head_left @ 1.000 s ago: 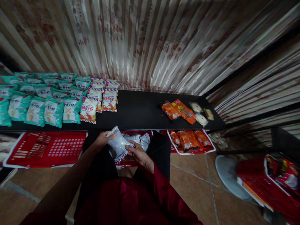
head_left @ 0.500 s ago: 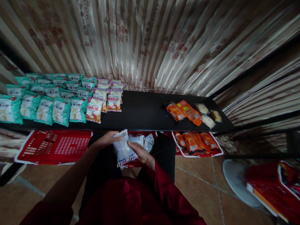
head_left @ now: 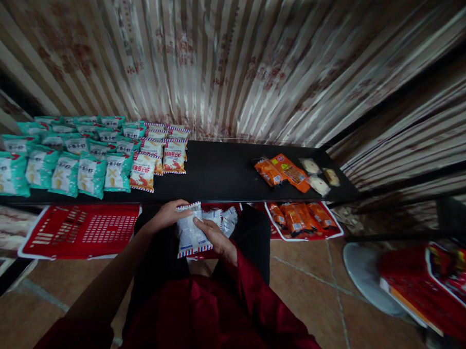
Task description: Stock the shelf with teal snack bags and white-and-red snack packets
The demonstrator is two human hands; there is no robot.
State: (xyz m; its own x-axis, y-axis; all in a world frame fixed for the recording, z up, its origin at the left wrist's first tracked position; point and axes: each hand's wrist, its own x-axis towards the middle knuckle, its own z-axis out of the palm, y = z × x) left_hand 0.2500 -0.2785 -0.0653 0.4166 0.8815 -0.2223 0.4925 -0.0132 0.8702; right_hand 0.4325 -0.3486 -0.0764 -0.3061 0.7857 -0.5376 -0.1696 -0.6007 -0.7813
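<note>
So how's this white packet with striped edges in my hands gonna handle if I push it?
The white packet looks plump, so it'll probably give when squeezed and feel light for its size. It looks somewhat glossy, so it may slide easily. Its flat striped edge suggests it's unlikely to roll far.

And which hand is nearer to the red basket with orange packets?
Right. The right hand is left of the basket, at the right side of the held white packet; the left hand is farther left, at the packet's upper left.
</note>
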